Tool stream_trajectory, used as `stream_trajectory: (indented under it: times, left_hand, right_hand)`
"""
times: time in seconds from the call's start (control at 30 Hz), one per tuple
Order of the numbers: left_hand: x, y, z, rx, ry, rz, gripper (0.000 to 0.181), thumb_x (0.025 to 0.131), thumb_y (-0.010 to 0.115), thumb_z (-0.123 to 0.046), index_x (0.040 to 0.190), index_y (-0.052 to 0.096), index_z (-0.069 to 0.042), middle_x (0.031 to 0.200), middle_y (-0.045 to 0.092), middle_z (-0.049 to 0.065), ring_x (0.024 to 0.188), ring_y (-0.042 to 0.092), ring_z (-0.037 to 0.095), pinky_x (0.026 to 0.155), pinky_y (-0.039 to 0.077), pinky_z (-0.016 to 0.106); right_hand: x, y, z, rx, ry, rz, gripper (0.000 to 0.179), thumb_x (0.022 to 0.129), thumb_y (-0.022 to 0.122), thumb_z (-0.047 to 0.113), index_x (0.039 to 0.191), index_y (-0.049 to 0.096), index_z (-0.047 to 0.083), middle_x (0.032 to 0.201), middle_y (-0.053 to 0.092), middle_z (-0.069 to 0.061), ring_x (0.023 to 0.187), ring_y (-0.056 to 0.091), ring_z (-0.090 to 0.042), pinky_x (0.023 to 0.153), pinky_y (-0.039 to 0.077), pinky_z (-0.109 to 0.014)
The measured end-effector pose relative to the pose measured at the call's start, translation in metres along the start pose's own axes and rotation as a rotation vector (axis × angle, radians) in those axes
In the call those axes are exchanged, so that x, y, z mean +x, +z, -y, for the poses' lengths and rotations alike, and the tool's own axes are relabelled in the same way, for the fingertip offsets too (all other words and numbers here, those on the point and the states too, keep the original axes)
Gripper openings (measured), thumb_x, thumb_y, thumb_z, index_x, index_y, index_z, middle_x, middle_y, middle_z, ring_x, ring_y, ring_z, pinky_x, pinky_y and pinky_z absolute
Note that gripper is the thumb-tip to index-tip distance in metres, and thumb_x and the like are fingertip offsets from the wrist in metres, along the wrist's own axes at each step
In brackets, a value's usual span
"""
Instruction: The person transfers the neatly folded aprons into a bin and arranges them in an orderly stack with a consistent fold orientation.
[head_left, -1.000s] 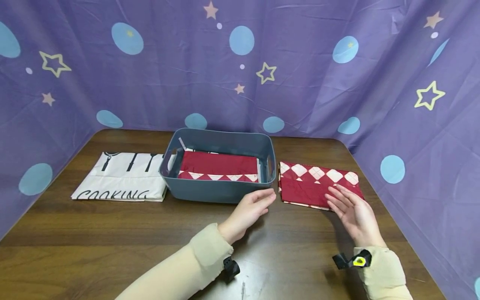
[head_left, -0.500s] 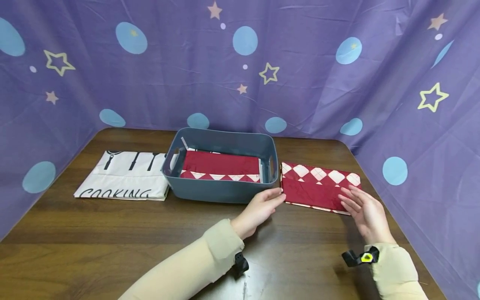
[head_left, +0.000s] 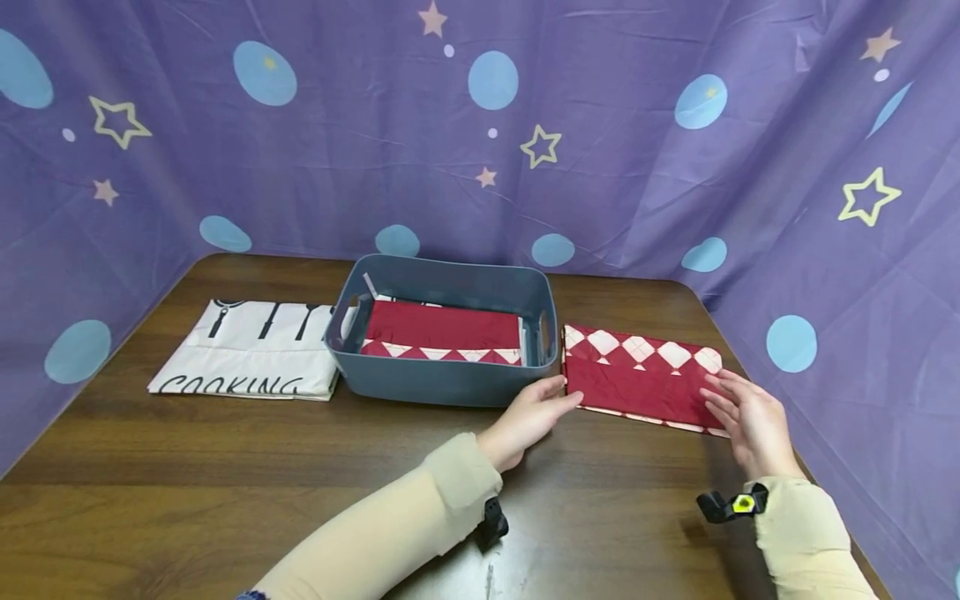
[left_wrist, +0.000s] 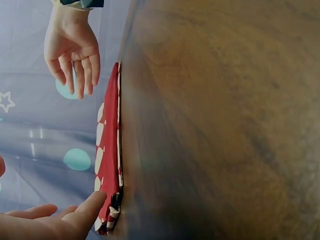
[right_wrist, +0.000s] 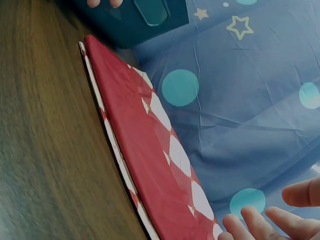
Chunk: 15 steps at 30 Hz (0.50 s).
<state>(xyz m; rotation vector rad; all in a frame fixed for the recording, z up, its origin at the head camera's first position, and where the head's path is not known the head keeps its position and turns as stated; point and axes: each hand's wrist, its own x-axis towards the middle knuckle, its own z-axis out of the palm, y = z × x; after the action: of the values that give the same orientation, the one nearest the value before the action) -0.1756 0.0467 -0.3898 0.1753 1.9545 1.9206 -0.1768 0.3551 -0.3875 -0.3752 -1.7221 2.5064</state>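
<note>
A folded red cloth (head_left: 637, 379) with a white diamond band lies flat on the brown table (head_left: 225, 467), right of a grey-blue bin (head_left: 442, 379). My left hand (head_left: 536, 408) reaches to the cloth's near-left corner with straight fingers; its fingertip (left_wrist: 97, 199) touches the cloth's (left_wrist: 107, 165) edge. My right hand (head_left: 742, 408) hovers with spread fingers at the cloth's right end. In the right wrist view the right fingertips (right_wrist: 250, 220) sit just past the cloth (right_wrist: 145, 150). The right hand (left_wrist: 72, 47) also shows in the left wrist view.
Inside the bin lies another folded red cloth (head_left: 442, 329). A white cloth printed COOKING (head_left: 251, 350) lies left of the bin. A purple star-patterned curtain (head_left: 480, 125) closes in the table at the back and both sides.
Both hands have moved right and slightly forward. The left hand has reached the red cloth's left corner, and the right hand has slid from the cloth's middle to its right end.
</note>
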Motion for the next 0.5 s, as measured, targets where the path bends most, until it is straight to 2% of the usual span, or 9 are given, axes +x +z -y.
stream_trajectory:
  times: [0.23, 0.5]
  left_hand:
    - [0.008, 0.005, 0.005, 0.008, -0.012, -0.017, 0.067, 0.097, 0.062, -0.028, 0.15, 0.035, 0.004, 0.155, 0.038, 0.019, 0.146, 0.034, 0.033, 0.119, 0.03, 0.049]
    - [0.016, 0.01, 0.009, 0.0, -0.054, -0.014, 0.072, 0.096, 0.062, -0.032, 0.152, 0.032, 0.002, 0.157, 0.036, 0.018, 0.144, 0.034, 0.034, 0.118, 0.029, 0.053]
  right_hand:
    - [0.003, -0.003, 0.004, -0.016, -0.011, -0.03, 0.036, 0.103, 0.043, 0.007, 0.085, 0.071, 0.021, 0.082, 0.075, 0.008, 0.072, 0.073, -0.008, 0.069, 0.058, -0.019]
    - [0.008, -0.009, 0.004, -0.073, 0.025, -0.083, 0.035, 0.103, 0.042, 0.011, 0.083, 0.067, 0.024, 0.08, 0.073, 0.013, 0.072, 0.071, -0.003, 0.069, 0.056, -0.017]
